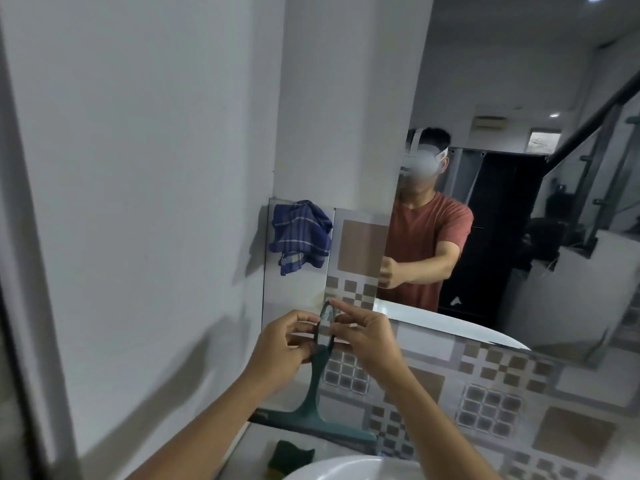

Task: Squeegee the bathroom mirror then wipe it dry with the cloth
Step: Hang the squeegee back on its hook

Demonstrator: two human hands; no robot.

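Both hands are up at the wall w/ the squeegee (320, 386), a teal one hanging blade-down: the wide blade sits low, just above the counter edge, and the handle loop is up by a small hook on the tiled wall, left of the mirror (519, 202). Left hand (280, 344) has fingers curled and pinched on the left side of the loop; right hand (363, 336) is pinched on the right side, index finger stuck out toward the hook. So both are clamped on the squeegee handle, neither open.

Can't tell from this alone if it's coming off the hook or going back on. The mirror glass looks fairly clear, no obvious streaks or drops, but the pic is too soft to judge wet vs dry.

The cloth (299, 235), blue check, hangs bunched on the wall above the hands, near but apart, untouched. So the wipe-dry step looks not yet started. A dark green sponge (291, 455) lies on the counter by the white sink (339, 469)

Best guess: either right at the start, or between squeegee & cloth
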